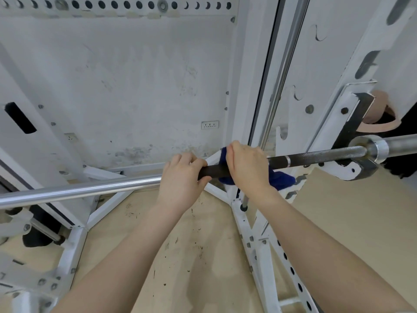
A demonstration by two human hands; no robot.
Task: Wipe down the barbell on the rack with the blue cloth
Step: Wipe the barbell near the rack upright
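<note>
So the long steel barbell point(316, 157) sits across the white steel rack point(255, 222), its right end resting in the black-and-white bar hook point(352, 163) just inside the shiny chrome collar point(374, 148). The wipe looks like it's properly underway but nowhere near finished, going by where the hands are. The right hand point(247, 164) is clamped over the dark blue cloth point(283, 178), with the cloth wrapped around the dark knurled part of the shaft and a loose tail hanging out below the wrist. My guess is it's somewhere mid-pass on this right section. You can't tell clean from dirty metal here, so I won't claim any stretch is done. What seems left: the speckled bit between the cloth and the collar, the sleeve beyond it, and the whole smooth silver run off to the left of the grips.

Pose-wise, both forearms come up from the bottom of the shot and reach forward to the bar, knuckles up, overhand. The left hand point(182, 175) is bare, with fingers curled over the top and thumb underneath, holding the shaft just beside the cloth hand, probably to steady it. The two hands are close but not touching, with a short strip of dark grip between them.
</note>
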